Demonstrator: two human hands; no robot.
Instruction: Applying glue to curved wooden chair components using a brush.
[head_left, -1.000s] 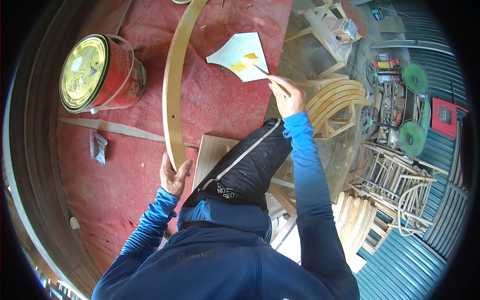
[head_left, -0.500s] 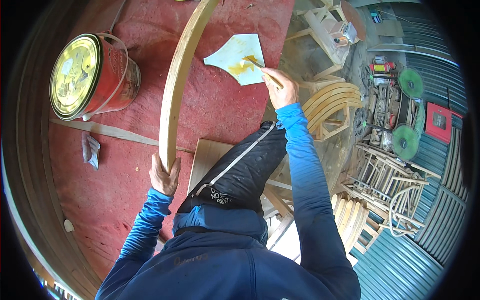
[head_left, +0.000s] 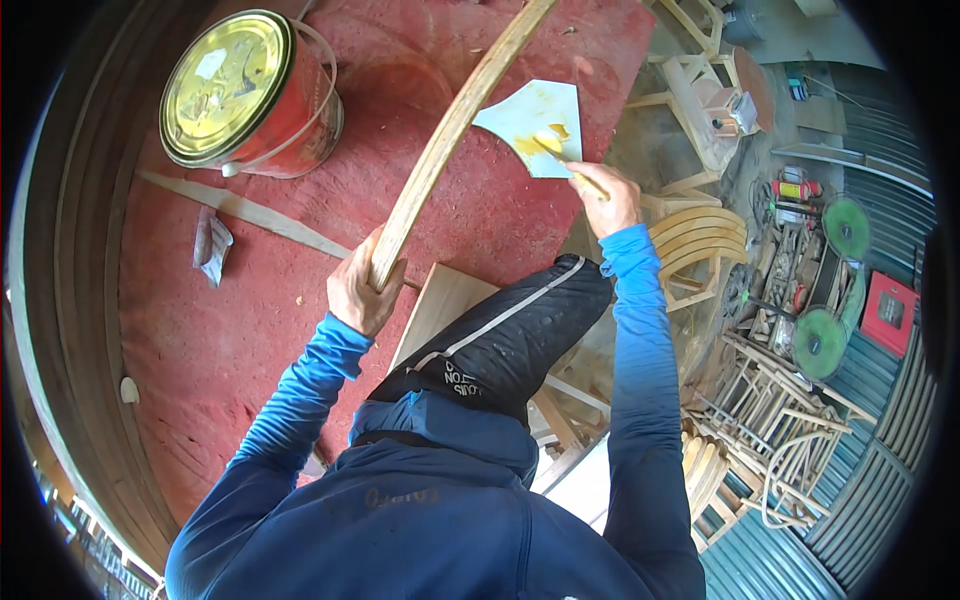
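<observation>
My left hand (head_left: 362, 288) grips the near end of a long curved wooden strip (head_left: 452, 130) that arcs away over the red table (head_left: 250, 330). My right hand (head_left: 610, 198) holds a thin stick (head_left: 570, 168) whose tip rests in a yellow blob on a pale sheet (head_left: 535, 125) lying near the table's far right edge. My raised knee in dark trousers (head_left: 510, 335) sits between both arms.
A red tin with a yellow lid (head_left: 245, 92) stands at the far left. A thin wood slat (head_left: 240, 212) and a crumpled scrap (head_left: 212, 245) lie on the table. A wooden board (head_left: 440, 305) lies under my knee. Curved wooden parts and chair frames (head_left: 770, 400) crowd the right.
The curved strip has tilted rightward and my left hand has risen with it. My right hand has moved the stick from beside the pale sheet onto its yellow blob.
</observation>
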